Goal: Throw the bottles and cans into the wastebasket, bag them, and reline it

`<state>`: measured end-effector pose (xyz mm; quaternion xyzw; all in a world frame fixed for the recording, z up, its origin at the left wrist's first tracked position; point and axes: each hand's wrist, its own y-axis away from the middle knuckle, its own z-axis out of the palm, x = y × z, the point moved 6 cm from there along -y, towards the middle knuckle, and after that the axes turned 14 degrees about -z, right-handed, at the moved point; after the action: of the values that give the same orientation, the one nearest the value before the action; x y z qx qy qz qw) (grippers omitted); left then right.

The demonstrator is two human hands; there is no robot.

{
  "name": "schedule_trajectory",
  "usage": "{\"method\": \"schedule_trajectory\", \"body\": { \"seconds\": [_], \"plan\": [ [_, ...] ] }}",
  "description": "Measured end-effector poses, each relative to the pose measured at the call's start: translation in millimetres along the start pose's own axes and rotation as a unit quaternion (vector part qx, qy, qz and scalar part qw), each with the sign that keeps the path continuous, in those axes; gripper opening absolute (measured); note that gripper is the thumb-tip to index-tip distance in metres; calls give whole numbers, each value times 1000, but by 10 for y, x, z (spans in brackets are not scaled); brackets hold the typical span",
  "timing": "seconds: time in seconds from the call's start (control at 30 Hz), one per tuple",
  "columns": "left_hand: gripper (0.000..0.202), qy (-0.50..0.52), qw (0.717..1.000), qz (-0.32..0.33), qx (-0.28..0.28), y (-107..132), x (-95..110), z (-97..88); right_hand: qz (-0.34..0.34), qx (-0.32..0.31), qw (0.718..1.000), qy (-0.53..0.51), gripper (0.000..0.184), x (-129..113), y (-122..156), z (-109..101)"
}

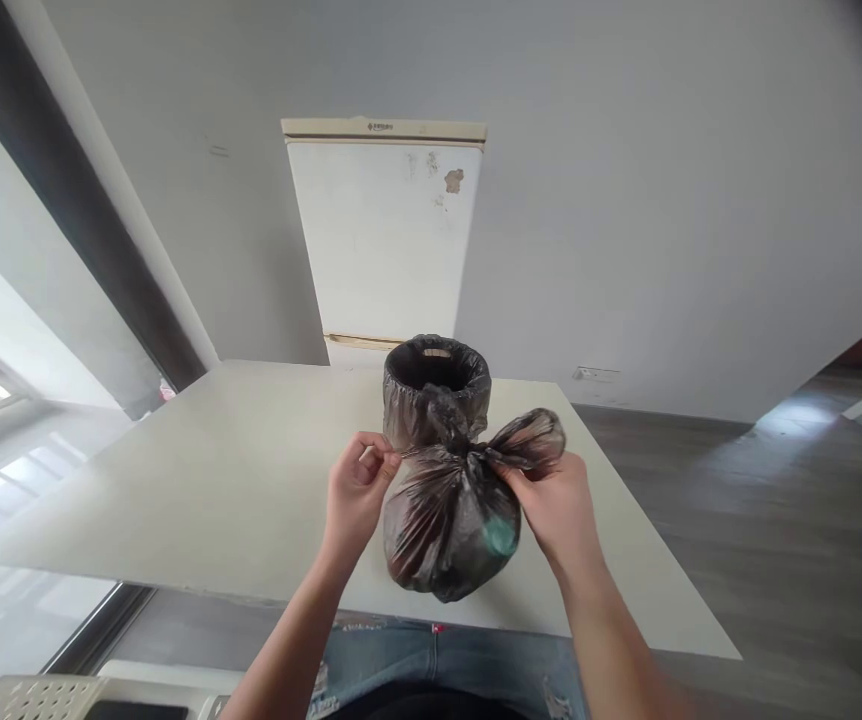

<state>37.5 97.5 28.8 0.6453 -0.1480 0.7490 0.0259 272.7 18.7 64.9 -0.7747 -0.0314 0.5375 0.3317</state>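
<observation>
From the left, we see the pale table, then our left hand, thumb and finger pinched on a strand of plastic. Behind the bag stands a lined bin. The dark, bulging bag, neck gathered, is between our hands; our right hand curls closed around its other end.

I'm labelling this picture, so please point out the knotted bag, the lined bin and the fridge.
Knotted bag [446, 540]: head view, on the bulging body below the knot.
Lined bin [405, 412]: head view, on the liner-covered outer wall.
Fridge [386, 235]: head view, on the white upper door.
</observation>
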Motion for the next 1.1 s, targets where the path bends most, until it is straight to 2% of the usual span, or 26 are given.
{"method": "schedule_trajectory", "body": {
  "seconds": [0.07,0.17,0.3,0.4,0.5,0.6,0.7,0.83,0.9,1.0,1.1],
  "plan": [
    [21,-65,998,6,-25,-2,-30,27,10,-15,998,-59,21,63,1,34],
    [25,-130,989,-12,-63,5,-120,220,19,-58,988,-145,26,109,9,190],
    [9,-119,991,-32,-44,-6,-166,383,9,-60,981,-186,28,117,-15,213],
    [7,-93,995,-14,-25,-31,-117,292,-24,-58,988,-144,23,115,-70,34],
    [10,-88,995,-2,-41,-55,-100,132,-65,-65,993,-79,15,123,-121,-156],
    [20,-101,994,0,-50,-57,-145,23,-97,-59,993,-13,11,134,-143,-246],
    [22,-108,994,5,-26,-31,-196,14,-110,-85,990,3,17,104,-141,-193],
    [22,-128,991,31,-20,18,-157,155,-75,-216,974,8,23,18,-106,3],
    [21,-124,991,43,-4,22,-89,193,-71,-243,966,40,18,-42,-99,40],
    [18,-106,992,58,24,26,2,211,-96,-241,964,54,15,-125,-94,67],
    [24,-84,994,53,52,75,-23,235,-114,-171,978,39,16,-147,-94,54]
  ]
}}
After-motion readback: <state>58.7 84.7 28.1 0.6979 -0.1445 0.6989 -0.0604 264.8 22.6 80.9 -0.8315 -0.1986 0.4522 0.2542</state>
